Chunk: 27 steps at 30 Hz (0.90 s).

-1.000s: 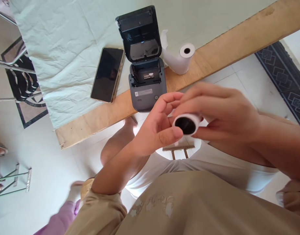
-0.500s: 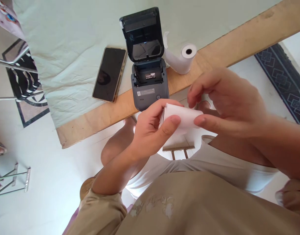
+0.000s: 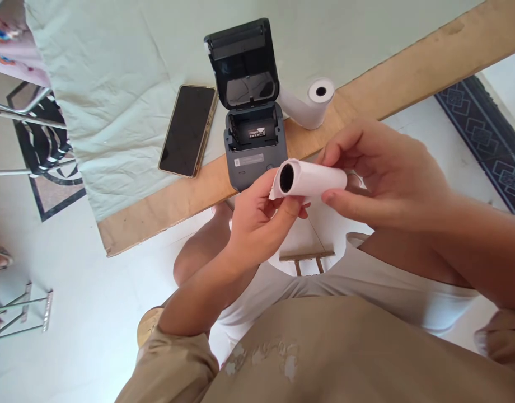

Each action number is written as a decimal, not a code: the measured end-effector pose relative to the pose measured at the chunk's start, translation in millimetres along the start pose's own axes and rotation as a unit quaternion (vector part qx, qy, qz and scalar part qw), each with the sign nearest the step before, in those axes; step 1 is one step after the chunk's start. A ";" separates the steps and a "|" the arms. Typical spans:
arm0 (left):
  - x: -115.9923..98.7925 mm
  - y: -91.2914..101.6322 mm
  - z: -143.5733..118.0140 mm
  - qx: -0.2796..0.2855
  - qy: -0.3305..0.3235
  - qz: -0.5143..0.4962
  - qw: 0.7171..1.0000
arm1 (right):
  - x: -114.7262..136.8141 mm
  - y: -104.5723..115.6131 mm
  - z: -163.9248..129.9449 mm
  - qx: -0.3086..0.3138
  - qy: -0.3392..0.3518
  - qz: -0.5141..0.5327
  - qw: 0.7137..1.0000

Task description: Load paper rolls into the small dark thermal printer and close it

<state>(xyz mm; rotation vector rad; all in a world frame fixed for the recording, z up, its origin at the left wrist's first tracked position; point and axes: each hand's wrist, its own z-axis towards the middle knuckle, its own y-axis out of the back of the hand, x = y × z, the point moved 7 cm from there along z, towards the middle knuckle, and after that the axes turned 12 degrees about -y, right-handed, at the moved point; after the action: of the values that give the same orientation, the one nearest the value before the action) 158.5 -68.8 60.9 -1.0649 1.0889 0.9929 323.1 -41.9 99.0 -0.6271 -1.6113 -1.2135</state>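
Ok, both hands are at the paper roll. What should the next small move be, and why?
Probably use the left hand to fold the loose paper edge back around the paper roll: that edge sticks out ragged beside the dark core opening, right at the left hand's fingers, while the right hand is at the other end.

- Smartphone, black, rectangular, in a gold-edged case (image 3: 188, 131): screen up and dark, lying slantwise.
- Cloth, pale green, creased fabric (image 3: 115, 112): beneath the phone, spread over the counter.
- Counter, light-brown wood (image 3: 157, 215): front border bare.
- Rug, dark, oblong, with linked diamond motifs (image 3: 484, 134): on the floor, far right.
- Floor, pale, smooth (image 3: 93, 302).
- Tubing, silvery metal (image 3: 31, 115): left edge, over a black-and-beige patterned floor section (image 3: 51, 193).
- Fabric, pink, printed (image 3: 14, 47): upper left corner.
- Frame, thin green bars (image 3: 20, 305): lower left.
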 end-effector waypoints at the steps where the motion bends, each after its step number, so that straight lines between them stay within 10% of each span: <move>1: -1.4 0.2 -0.4 0.000 -0.003 0.018 1.000 | 0.8 -1.8 -0.1 0.006 0.006 -0.018 1.000; 10: -18.4 -0.1 -4.1 0.029 -0.128 0.291 0.948 | -7.2 -20.5 -1.4 0.060 -0.048 -0.051 0.996; 19: -27.2 -1.8 -5.0 0.046 -0.180 0.323 0.928 | -21.0 -16.2 -0.5 0.057 -0.090 0.024 0.994; 27: -21.2 3.7 -5.5 0.038 -0.129 0.278 0.951 | -3.9 -15.3 -1.7 0.046 0.037 -0.023 0.998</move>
<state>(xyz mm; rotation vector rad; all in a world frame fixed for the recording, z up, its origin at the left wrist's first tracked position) 150.0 -75.3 80.3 -0.5452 1.2232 1.4772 312.5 -48.5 89.2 -0.4828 -1.6172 -1.1752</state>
